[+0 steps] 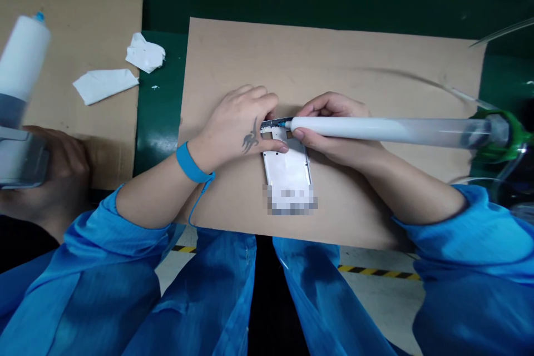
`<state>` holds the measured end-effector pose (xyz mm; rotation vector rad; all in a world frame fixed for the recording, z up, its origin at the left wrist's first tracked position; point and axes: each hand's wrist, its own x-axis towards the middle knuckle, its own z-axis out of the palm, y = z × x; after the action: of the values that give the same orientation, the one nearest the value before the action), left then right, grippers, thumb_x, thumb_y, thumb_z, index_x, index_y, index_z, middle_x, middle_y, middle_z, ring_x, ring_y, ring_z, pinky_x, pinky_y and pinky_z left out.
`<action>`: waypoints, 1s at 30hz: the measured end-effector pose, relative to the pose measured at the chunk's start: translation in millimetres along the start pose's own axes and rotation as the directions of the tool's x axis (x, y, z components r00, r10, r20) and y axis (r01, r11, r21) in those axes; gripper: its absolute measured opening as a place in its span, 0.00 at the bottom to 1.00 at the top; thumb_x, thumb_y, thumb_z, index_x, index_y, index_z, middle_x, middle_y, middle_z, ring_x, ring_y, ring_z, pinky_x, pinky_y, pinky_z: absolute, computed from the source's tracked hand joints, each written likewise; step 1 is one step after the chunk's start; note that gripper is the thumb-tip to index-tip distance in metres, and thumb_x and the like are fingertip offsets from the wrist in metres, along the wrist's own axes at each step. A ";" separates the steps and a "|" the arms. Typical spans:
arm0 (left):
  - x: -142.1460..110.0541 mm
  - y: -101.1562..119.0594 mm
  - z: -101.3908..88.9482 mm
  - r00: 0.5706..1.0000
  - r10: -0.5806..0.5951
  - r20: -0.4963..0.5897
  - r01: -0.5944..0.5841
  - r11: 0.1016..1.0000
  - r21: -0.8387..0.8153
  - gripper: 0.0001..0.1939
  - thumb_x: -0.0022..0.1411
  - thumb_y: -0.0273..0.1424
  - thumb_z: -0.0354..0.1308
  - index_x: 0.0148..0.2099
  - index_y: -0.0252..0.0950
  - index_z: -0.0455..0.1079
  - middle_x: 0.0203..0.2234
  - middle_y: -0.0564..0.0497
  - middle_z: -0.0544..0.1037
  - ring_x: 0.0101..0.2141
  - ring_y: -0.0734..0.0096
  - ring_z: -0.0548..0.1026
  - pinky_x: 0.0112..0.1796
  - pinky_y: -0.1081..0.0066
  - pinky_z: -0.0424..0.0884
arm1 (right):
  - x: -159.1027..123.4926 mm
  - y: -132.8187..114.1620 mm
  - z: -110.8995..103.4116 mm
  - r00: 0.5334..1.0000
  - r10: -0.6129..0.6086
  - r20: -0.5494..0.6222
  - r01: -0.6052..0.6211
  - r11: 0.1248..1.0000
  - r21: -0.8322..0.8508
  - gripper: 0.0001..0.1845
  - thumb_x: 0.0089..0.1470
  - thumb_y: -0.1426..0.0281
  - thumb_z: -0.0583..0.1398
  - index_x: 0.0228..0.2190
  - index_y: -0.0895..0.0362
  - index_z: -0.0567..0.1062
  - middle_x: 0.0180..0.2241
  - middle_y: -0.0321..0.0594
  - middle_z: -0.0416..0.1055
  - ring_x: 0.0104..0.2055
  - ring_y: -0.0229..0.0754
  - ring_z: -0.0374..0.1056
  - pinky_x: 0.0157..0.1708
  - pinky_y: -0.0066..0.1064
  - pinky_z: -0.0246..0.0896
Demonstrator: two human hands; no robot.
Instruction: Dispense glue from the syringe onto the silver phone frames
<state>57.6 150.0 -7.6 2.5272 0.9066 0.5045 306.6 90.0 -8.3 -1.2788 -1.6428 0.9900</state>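
Observation:
A phone frame, flat with a white inner face, lies on the cardboard sheet in front of me. My left hand grips its upper left side, thumb on the inner face and fingers curled over the far edge. My right hand is closed around the front of a long dispensing syringe filled with white material. The syringe lies almost level, its blue tip at the top edge of the phone frame. Whether the tip touches the frame I cannot tell. A blue wrist strap circles my left wrist.
A green fitting with clear tubing caps the syringe's far end at right. On the left, a co-worker's hand holds a dispensing gun. Crumpled white wipes lie on another cardboard sheet and the green table.

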 end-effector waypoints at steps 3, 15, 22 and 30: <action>0.3 0.2 0.3 1.000 -0.007 -0.002 0.007 1.000 0.006 0.42 0.59 0.75 0.64 0.43 0.38 0.76 0.38 0.43 0.80 0.42 0.49 0.79 0.44 0.54 0.72 | -0.1 0.9 -0.1 1.000 0.002 0.004 -0.002 1.000 0.005 0.18 0.54 0.53 0.78 0.37 0.51 0.82 0.34 0.40 0.82 0.32 0.44 0.75 0.29 0.37 0.67; 1.2 3.2 -1.9 0.999 -0.040 0.032 0.040 0.999 -0.001 0.42 0.60 0.75 0.62 0.44 0.39 0.77 0.39 0.41 0.80 0.43 0.46 0.78 0.45 0.52 0.72 | 0.1 1.6 -2.6 0.999 0.029 0.021 -0.029 1.000 -0.012 0.23 0.51 0.47 0.79 0.35 0.49 0.82 0.33 0.39 0.82 0.31 0.45 0.75 0.27 0.37 0.69; 0.5 3.4 -3.3 0.998 -0.042 0.042 0.042 0.999 -0.013 0.41 0.61 0.74 0.62 0.45 0.39 0.78 0.40 0.41 0.81 0.44 0.47 0.78 0.45 0.53 0.72 | 0.3 3.3 -4.0 0.999 0.026 0.032 -0.027 0.999 0.023 0.19 0.54 0.51 0.78 0.36 0.49 0.82 0.34 0.40 0.81 0.30 0.44 0.73 0.27 0.38 0.66; 0.0 3.7 -4.7 0.999 -0.030 0.038 0.031 0.999 -0.013 0.41 0.61 0.75 0.61 0.44 0.39 0.77 0.39 0.42 0.80 0.43 0.47 0.78 0.45 0.53 0.72 | -1.6 7.7 -6.4 0.997 0.060 0.047 -0.061 0.998 0.012 0.17 0.57 0.51 0.76 0.39 0.47 0.82 0.36 0.41 0.82 0.33 0.48 0.76 0.30 0.42 0.76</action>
<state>57.4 148.6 -1.8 2.4980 0.9229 0.4500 315.4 90.5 -13.3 -1.3120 -1.6387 1.0733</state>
